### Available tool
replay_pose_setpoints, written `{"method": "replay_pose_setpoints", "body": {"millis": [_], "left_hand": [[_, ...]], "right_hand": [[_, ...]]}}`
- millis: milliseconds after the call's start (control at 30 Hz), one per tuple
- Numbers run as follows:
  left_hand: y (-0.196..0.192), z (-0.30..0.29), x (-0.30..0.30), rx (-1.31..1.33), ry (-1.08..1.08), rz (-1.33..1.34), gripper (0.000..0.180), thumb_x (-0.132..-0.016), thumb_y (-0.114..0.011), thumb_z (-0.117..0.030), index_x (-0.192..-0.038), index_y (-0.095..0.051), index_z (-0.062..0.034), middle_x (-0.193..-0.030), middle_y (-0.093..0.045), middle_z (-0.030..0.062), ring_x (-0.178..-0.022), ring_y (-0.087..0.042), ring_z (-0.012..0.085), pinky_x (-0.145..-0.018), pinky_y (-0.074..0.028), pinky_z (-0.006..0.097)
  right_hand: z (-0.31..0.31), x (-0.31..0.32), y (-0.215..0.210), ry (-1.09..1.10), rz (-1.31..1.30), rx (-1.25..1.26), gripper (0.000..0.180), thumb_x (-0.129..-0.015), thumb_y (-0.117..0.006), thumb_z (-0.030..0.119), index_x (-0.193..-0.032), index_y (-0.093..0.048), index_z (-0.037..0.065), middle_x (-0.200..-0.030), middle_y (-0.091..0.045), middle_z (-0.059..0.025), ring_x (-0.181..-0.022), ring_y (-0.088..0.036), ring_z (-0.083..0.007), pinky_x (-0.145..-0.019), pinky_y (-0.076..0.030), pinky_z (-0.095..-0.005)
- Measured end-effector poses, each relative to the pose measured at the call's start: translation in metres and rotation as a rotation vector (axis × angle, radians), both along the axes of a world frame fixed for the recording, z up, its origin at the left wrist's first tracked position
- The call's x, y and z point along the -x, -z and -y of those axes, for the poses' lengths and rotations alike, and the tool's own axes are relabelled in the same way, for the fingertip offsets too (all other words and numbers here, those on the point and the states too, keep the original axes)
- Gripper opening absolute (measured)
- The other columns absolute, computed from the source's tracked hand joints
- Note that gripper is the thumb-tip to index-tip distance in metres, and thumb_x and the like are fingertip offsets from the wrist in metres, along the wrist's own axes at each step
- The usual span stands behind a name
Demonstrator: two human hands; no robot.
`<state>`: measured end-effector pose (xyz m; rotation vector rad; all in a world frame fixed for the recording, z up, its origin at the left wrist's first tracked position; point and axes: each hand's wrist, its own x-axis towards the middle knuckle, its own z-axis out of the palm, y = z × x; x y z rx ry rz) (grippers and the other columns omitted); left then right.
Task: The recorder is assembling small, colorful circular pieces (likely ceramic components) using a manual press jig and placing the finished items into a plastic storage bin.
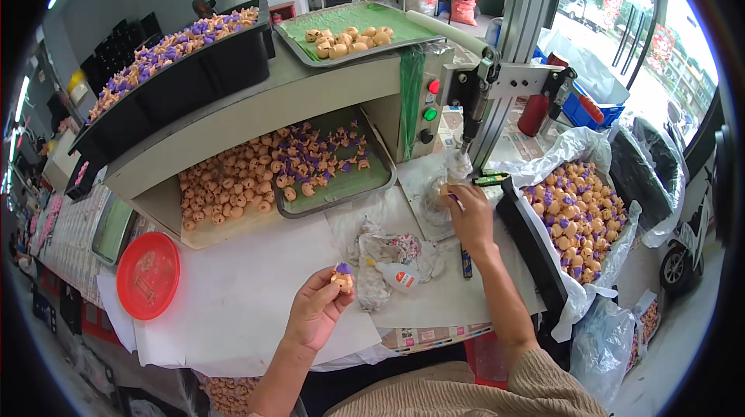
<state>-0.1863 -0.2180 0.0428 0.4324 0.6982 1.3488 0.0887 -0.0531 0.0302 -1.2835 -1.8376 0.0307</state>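
Note:
My left hand (317, 310) pinches a small peach toy figure (341, 280) with a purple part on top, held above the white paper. Under the rod of a bench press (470, 126), my right hand (472, 219) is closed with its fingers together. A peach and purple toy piece (445, 193) shows at its fingertips, partly hidden by them and by clear plastic film around the press base. Between the hands, a white squeeze bottle (397, 276) lies on a crumpled rag (372, 290).
Round peach heads (233, 184) and purple-clad bodies (330, 145) fill the shelf below. A green-lined tray (291, 52) and black bin (186, 79) stand above. At right is a lined box of assembled figures (578, 215); at left, a red plate (164, 293). Push buttons (431, 114) face the press.

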Motion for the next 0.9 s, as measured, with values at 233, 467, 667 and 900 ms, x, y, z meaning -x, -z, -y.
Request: {"method": "replay_pose_setpoints", "body": {"millis": [233,467,667,900], "left_hand": [[-0.011,-0.043,-0.009,-0.066,0.095,-0.212,0.023,-0.091,-0.058,-0.008,-0.112,-0.056,-0.0008,-0.104,-0.064,0.0106,-0.096,-0.064,0.0186,-0.087,-0.053,0.03],[-0.006,-0.14,-0.079,-0.056,0.298,-0.45,0.026,-0.089,-0.065,-0.017,-0.11,-0.06,-0.003,-0.1,-0.064,0.0047,-0.091,-0.061,0.0111,-0.08,-0.051,0.025],[0.045,-0.216,-0.148,-0.331,0.142,-0.782,0.024,-0.081,-0.073,-0.019,-0.097,-0.066,-0.0038,-0.098,-0.063,0.0017,-0.082,-0.055,0.0082,-0.072,-0.046,0.024],[0.037,-0.219,-0.164,-0.8,-0.165,-1.275,0.029,-0.071,-0.073,-0.009,-0.094,-0.06,0.0031,-0.094,-0.053,0.0115,-0.091,-0.052,0.0278,-0.079,-0.044,0.036]], "right_hand": [[0.04,-0.087,-0.064,0.458,-0.366,-0.133,0.017,-0.083,-0.066,0.006,-0.1,-0.068,0.004,-0.097,-0.069,-0.0107,-0.087,-0.064,-0.0256,-0.076,-0.05,-0.0358],[0.064,-0.11,-0.069,0.542,-0.097,-0.213,0.021,-0.086,-0.062,0.007,-0.105,-0.068,0.001,-0.112,-0.065,-0.0122,-0.105,-0.061,-0.0244,-0.085,-0.049,-0.0323],[0.087,-0.061,-0.084,0.056,-0.24,-0.009,0.016,-0.083,-0.063,0.001,-0.098,-0.069,0.001,-0.104,-0.068,-0.0107,-0.091,-0.064,-0.0178,-0.071,-0.05,-0.0253],[0.074,-0.047,-0.115,-0.046,-0.29,-0.053,0.013,-0.082,-0.065,0.0,-0.095,-0.069,0.0,-0.094,-0.069,-0.0106,-0.085,-0.064,-0.0161,-0.07,-0.049,-0.0255]]}}
